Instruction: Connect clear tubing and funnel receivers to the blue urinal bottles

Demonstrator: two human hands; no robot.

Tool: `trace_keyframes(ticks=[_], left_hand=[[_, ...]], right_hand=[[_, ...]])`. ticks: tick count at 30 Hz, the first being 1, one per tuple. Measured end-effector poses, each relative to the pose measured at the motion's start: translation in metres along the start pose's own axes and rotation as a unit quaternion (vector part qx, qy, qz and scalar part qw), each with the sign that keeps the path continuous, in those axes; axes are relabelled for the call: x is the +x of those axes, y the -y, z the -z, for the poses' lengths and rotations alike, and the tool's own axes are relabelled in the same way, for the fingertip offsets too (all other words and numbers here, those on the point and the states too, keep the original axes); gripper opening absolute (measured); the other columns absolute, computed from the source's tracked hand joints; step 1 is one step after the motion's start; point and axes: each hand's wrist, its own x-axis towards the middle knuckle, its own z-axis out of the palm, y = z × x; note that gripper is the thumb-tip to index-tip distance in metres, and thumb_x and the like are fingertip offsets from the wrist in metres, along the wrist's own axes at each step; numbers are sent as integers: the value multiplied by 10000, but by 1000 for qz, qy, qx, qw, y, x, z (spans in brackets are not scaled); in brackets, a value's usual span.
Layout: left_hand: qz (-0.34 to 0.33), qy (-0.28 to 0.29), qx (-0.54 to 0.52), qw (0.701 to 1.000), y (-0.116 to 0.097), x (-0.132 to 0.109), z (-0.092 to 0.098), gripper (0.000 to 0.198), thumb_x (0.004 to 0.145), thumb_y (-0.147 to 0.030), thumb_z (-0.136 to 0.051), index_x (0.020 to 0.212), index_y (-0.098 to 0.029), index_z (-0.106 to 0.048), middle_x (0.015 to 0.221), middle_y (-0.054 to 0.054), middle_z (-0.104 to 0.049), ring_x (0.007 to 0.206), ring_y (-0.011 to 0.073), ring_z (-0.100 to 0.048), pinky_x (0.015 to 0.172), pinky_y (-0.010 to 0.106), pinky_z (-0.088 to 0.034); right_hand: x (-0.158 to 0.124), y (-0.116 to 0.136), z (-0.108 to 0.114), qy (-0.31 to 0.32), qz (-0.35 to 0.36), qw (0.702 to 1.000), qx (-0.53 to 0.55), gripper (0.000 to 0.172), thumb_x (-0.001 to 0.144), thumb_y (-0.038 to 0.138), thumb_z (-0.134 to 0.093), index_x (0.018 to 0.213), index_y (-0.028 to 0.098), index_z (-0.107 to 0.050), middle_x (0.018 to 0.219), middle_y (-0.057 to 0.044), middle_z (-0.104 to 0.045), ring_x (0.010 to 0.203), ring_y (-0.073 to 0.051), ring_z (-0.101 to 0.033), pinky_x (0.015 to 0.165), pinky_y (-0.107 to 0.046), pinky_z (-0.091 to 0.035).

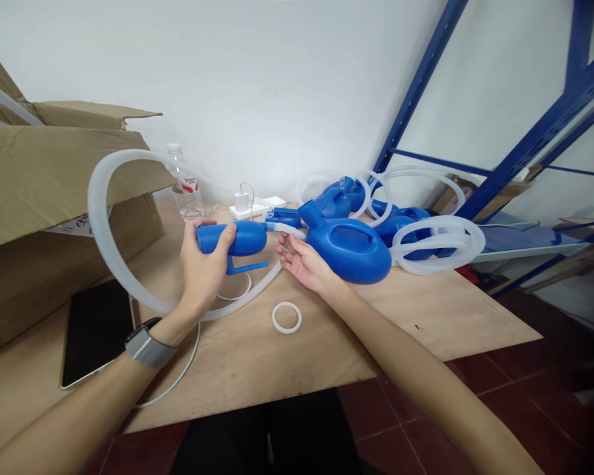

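My left hand [205, 264] is wrapped round a blue plastic bulb-shaped part [245, 238] held above the table. A long translucent ribbed hose [99, 224] arcs from its end up and round to the left. My right hand [301, 262] is open, palm up, with its fingertips at the white hose end [290, 231] where the blue part meets a blue flat container [351, 249] lying on the table. A white ring [286, 317] lies on the wood in front of the hands.
An open cardboard box [44, 198] stands at the left, with a dark tablet [96, 330] by it. Behind are a water bottle [185, 188], a white power strip with charger [250, 208], more blue containers with coiled hoses [426, 237], and a blue metal rack [525, 152] on the right.
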Motion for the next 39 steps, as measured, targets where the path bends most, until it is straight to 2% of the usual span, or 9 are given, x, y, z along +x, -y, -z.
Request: trace_keyframes(ticks=[4, 7, 10, 16, 20, 24, 29, 34, 39], left_hand=[[-35, 28, 16, 999, -5, -6, 2, 435, 817, -547, -760, 1065, -218, -619, 1052, 49, -668, 925, 227, -640, 838, 368, -521], [-47, 40, 24, 998, -7, -9, 2, 436, 814, -537, -765, 1078, -221, -619, 1078, 55, -673, 940, 234, -646, 839, 375, -525], [-43, 42, 23, 998, -8, -9, 2, 450, 808, -543, -767, 1088, -226, -615, 1115, 63, -673, 986, 244, -646, 864, 379, -531], [-21, 27, 25, 999, -3, -5, 0, 447, 813, -559, -751, 1068, -218, -616, 1129, 57, -671, 1006, 233, -635, 875, 354, -528], [0, 38, 13, 999, -1, -6, -1, 445, 821, -575, -752, 1070, -233, -614, 1083, 54, -692, 937, 230, -649, 855, 366, -530], [-2, 49, 11, 999, 0, -10, -3, 442, 822, -577, -755, 1066, -240, -608, 1062, 53, -690, 923, 234, -651, 842, 377, -524], [-32, 54, 21, 998, 1, -15, -3, 452, 831, -559, -761, 1098, -231, -601, 1085, 48, -663, 946, 226, -642, 850, 372, -509], [-71, 71, 32, 994, 1, -16, -1, 495, 804, -554, -781, 1118, -221, -592, 1122, 59, -652, 994, 239, -644, 883, 379, -516], [-176, 60, 57, 981, 5, -18, -2, 467, 821, -501, -789, 1120, -200, -593, 1078, 53, -664, 991, 233, -657, 888, 373, -523]], right_hand=[[-5, 1, -3, 42, -27, 997, -51, 195, 1024, 337, -632, 1109, 168, -682, 1164, -33, -720, 812, -53, -663, 679, -154, -533], [-8, 3, -6, 28, -30, 997, -64, 214, 1008, 350, -658, 1103, 163, -698, 1210, -44, -723, 837, -68, -686, 665, -156, -547], [-8, 3, -9, -8, -17, 999, -33, 158, 988, 291, -681, 1065, 155, -702, 1250, -42, -718, 876, -57, -698, 683, -132, -554], [-2, -1, -9, -72, 7, 997, 26, 61, 957, 165, -692, 1003, 135, -715, 1108, -24, -739, 830, -10, -682, 717, -84, -564], [-3, -2, -11, -82, 8, 996, 34, 37, 950, 111, -677, 945, 121, -712, 1035, -31, -737, 807, -7, -666, 774, -83, -576], [-8, -3, -16, -67, 3, 997, 25, 88, 953, 90, -657, 881, 104, -706, 940, -30, -723, 749, -10, -640, 716, -80, -557], [-9, 0, -15, -42, -8, 999, 23, 97, 946, 84, -660, 865, 106, -709, 924, -24, -714, 721, -4, -614, 680, -76, -543], [-9, 12, -12, -38, -72, 997, 17, 125, 960, 70, -631, 862, 93, -705, 895, -34, -706, 674, 1, -599, 602, -61, -522], [-14, 23, -11, -22, -101, 994, 26, 148, 982, 28, -565, 882, 82, -659, 811, -28, -679, 626, -6, -607, 566, -62, -528]])
